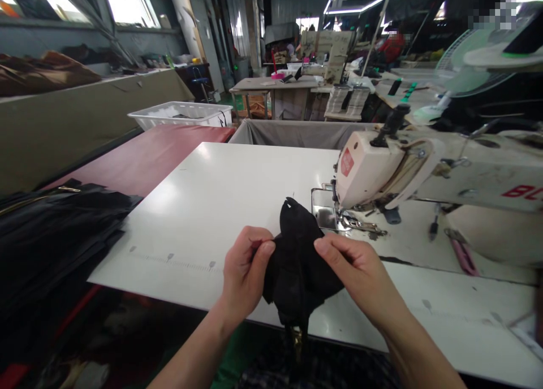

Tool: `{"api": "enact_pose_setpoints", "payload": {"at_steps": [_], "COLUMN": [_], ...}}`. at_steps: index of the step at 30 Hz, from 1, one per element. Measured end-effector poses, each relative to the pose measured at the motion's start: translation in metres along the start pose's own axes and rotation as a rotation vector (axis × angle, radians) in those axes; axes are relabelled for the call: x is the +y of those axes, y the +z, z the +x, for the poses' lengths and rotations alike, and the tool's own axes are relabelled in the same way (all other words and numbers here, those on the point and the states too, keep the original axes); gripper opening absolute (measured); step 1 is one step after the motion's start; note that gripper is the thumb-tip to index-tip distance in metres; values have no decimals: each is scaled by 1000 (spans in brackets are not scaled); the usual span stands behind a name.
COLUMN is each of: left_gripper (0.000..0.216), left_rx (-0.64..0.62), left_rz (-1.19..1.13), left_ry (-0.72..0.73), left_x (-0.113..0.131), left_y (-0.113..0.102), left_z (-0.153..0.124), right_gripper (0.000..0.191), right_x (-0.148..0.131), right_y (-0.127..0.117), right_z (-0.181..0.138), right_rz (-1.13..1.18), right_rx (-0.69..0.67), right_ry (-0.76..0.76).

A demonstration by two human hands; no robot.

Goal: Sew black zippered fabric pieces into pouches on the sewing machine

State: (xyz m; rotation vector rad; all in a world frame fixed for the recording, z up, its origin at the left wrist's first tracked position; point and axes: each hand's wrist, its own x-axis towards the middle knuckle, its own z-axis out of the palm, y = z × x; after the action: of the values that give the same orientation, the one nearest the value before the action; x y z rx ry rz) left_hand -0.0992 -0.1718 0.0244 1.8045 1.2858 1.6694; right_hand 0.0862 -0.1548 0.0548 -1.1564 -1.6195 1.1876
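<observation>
- The black cloth (pixel 299 264) was suspended between the two hands, over the front edge of the white bench (pixel 237 185), to the left of and nearer than the needle area.
- The left hand (pixel 246 270) gripped the left edge of the cloth, its thumb and bent fingers pinched together.
- The right hand (pixel 354 267) gripped the right edge in the same manner, its fingers closed on the fabric.
- The cloth was folded and creased, with its upper end pointed and a small gap near the tip. A gold-coloured metal part (pixel 297 338) showed at its lower end.
- The sewing machine (pixel 462 165) stood on the right side of the bench. A shiny metal plate (pixel 326 216) was located beneath its head, just beside the cloth.
- Printed ruler marks (pixel 182 262) ran along the near part of the bench, left of the left hand.
- A stack of black fabric (pixel 59 236) lay at the far left, with a gold-coloured zipper (pixel 69 189) on top.
- A red surface (pixel 153 154) adjoined the bench on the left; a white crate (pixel 178 115) was positioned behind it.
- A pale green fan (pixel 470 61) stood behind the machine.
</observation>
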Motion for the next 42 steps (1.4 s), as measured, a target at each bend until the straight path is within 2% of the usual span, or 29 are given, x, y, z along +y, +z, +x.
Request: {"api": "enact_pose_setpoints", "payload": {"at_steps": [2, 5, 9, 12, 15, 20, 22, 27, 28, 30, 32, 34, 35, 37, 39, 42], "left_gripper": [14, 15, 18, 17, 13, 11, 11, 9, 9, 8, 9, 9, 10, 10, 11, 11], "left_rx": [-14, -70, -60, -10, 10, 35, 49, 106, 101, 76, 64, 48, 35, 6, -8, 18], "left_rz": [-15, -68, -43, -14, -16, 14, 27, 28, 12, -7, -1, 5, 12, 35, 69, 126], "left_ry": [-38, -119, -161, -132, -114, -68, -56, 33, 46, 54, 35, 13, 9, 12, 11, -5], "left_x": [2, 5, 4, 1, -1, 2, 2, -1, -1, -2, -2, 0, 2, 4, 6, 11], "left_y": [1, 2, 7, 12, 15, 15, 15, 14, 13, 12, 10, 8, 7, 7, 10, 17], "left_z": [-1, -6, -11, -13, -15, -17, -17, -17, -17, -19, -20, -20, -20, -19, -19, -19], "right_gripper": [36, 24, 14, 23, 35, 25, 24, 38, 40, 35, 27, 30, 33, 33, 23, 9], "right_x": [-2, 1, 8, 10, 10, 9, 7, 1, 1, 2, 4, 3, 2, 0, -1, 2], "right_y": [1, 2, 2, 1, -1, -12, -15, -11, -10, -8, -8, -8, -8, -8, -6, -6], "right_z": [-2, -5, -5, -4, -2, -1, -3, -11, -13, -14, -15, -14, -14, -13, -14, -15], "right_rz": [-52, -153, -234, -270, -261, -170, -174, -356, -337, -211, -75, -45, -79, -201, -331, -502], "right_rx": [78, 222, 284, 265, 228, 126, 94, 158, 159, 124, 1, -101, -92, 49, 204, 298], "right_ry": [-79, -244, -372, -383, -329, -248, -281, -499, -484, -302, -32, 94, 70, -86, -270, -499]}}
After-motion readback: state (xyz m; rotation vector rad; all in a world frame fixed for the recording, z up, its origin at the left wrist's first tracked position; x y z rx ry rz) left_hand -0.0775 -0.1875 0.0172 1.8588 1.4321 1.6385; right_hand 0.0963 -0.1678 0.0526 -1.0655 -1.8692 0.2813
